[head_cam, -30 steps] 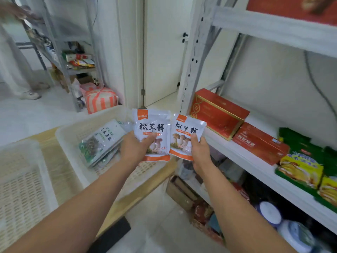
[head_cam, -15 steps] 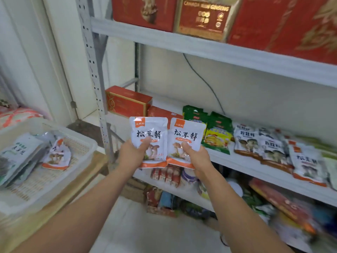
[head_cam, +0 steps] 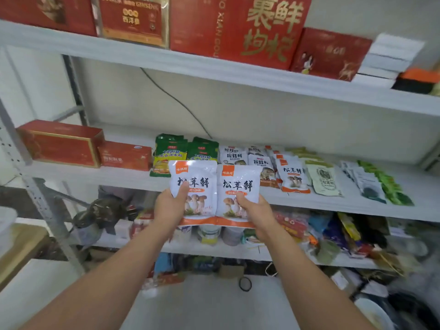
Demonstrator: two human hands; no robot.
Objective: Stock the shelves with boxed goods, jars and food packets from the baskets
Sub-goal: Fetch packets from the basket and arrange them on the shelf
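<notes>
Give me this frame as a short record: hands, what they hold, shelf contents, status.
left hand: holds left packet, thumb on front
right hand: holds right packet, thumb on front
packets: white, mushroom print, upright, side by side, in front of middle shelf
middle shelf: red boxes at left, then green packets, then matching packets
top shelf: big boxes, red
status: neither held packet shelved yet
</notes>
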